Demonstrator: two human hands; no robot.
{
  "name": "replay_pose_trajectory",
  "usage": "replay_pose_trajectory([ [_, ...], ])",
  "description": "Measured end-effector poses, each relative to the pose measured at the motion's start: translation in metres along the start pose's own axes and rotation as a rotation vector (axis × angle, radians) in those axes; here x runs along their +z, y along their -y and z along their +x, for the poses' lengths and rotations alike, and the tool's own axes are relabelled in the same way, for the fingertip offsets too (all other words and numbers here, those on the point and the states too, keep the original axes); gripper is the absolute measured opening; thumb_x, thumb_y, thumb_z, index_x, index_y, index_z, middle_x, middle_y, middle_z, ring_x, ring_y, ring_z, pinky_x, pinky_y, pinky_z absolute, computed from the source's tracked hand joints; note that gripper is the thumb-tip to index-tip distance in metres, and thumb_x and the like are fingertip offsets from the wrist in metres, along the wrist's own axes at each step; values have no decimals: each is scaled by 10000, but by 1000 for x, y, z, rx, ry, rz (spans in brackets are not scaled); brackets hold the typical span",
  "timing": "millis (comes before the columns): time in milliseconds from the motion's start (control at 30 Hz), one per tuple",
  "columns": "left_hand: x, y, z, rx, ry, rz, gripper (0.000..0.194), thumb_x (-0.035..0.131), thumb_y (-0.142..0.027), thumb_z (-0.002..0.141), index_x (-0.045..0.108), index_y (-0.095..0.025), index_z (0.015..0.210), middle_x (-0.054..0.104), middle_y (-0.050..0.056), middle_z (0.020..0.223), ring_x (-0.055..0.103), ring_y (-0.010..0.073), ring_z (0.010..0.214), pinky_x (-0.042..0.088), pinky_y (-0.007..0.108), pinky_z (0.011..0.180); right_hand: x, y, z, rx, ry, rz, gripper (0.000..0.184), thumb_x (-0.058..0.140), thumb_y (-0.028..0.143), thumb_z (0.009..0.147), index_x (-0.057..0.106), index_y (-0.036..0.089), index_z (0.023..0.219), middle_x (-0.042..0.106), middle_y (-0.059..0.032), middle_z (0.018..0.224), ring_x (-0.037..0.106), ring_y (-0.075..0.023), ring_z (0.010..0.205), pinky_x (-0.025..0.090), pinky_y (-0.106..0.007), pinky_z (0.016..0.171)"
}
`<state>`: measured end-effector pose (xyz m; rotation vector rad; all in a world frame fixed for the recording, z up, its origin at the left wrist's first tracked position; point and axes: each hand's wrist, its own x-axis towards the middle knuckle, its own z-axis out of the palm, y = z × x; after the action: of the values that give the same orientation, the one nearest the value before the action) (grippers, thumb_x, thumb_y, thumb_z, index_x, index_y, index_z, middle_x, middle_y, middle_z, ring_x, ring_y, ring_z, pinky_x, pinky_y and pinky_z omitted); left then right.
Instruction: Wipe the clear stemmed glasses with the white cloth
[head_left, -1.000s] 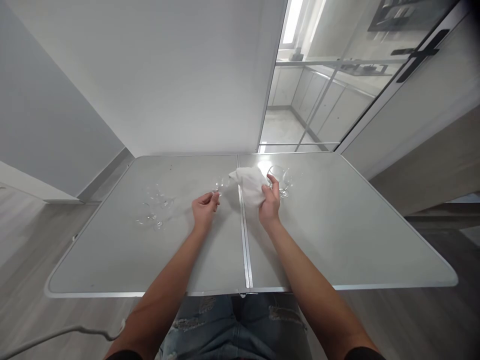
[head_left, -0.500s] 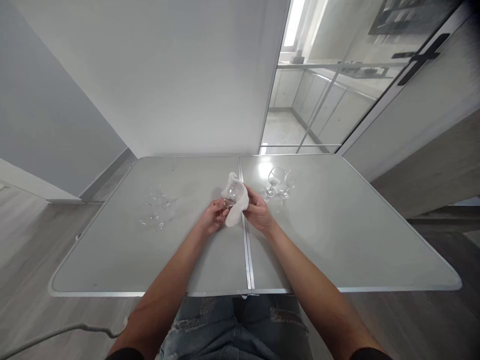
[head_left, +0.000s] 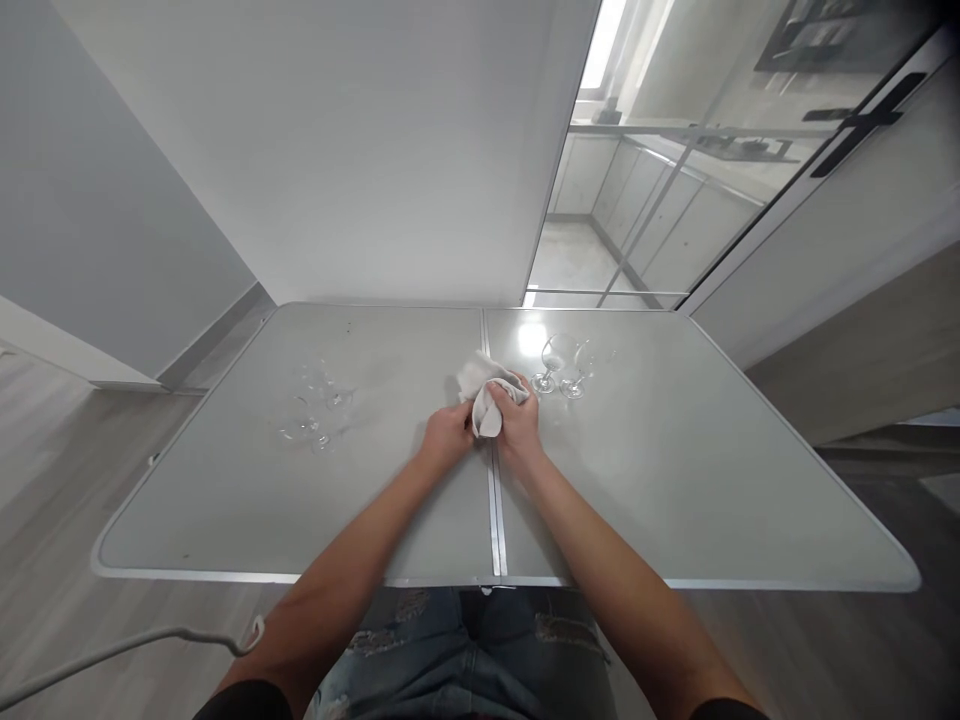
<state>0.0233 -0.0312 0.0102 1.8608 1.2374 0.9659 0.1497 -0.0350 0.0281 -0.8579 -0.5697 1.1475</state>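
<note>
Over the middle seam of the table, my right hand is closed round a crumpled white cloth, thumb pressed into its folds. My left hand is closed against the cloth's left side, on the stemmed glass it held a moment ago. That glass is now hidden by the cloth and the fingers. Just beyond my right hand, two clear stemmed glasses stand upright: a nearer-left wine glass and another wine glass beside it.
Several transparent glasses are at the left of the grey folding table; their outlines are faint. A metal seam runs down the tabletop. A white wall stands behind, with a glass door at the right.
The cloth has been wrapped round the glass, whose bowl showed before. My right hand has closed over the cloth, and both hands have shifted slightly right.
</note>
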Motion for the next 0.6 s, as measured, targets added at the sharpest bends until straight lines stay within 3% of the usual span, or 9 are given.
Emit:
replay_pose_trajectory([
  [100,0,1,-1,-33,59,-80,151,602,-268,789,612,-157,688,542,-3,602,437,108,559,340,236,575,-3,4,3,37,63,19,384,853,276,657,628,208,960,604,43,755,563,-101,644,489,-217,603],
  [267,-10,0,-3,-318,458,-748,508,622,-577,843,474,-164,587,402,-50,470,292,46,390,313,211,455,-20,7,5,217,399,123,449,821,331,630,622,238,1021,610,31,757,549,-128,604,469,-236,523],
  [367,-16,-2,-3,-429,598,-934,579,662,-661,796,457,-160,589,374,-72,474,238,16,367,323,198,437,-23,6,3,247,478,147,511,818,323,613,609,249,1074,623,24,787,564,-143,624,480,-250,539],
  [433,-15,-3,-2,-468,561,-924,594,653,-681,795,455,-161,587,375,-71,464,250,17,357,322,194,426,-21,3,4,207,419,154,490,805,292,637,603,252,1081,624,26,803,570,-139,648,483,-244,564],
  [500,-11,-3,0,-437,443,-795,605,600,-706,817,483,-159,585,432,-40,458,340,45,360,349,204,426,-18,0,6,164,327,152,440,786,275,669,602,250,1067,620,29,808,572,-137,665,485,-243,585],
  [600,-7,-4,1,-239,211,-428,563,576,-657,852,595,-142,626,587,26,539,528,107,469,436,228,492,-17,-5,12,106,219,132,394,782,255,675,605,244,1027,606,38,793,560,-131,664,477,-243,598],
])
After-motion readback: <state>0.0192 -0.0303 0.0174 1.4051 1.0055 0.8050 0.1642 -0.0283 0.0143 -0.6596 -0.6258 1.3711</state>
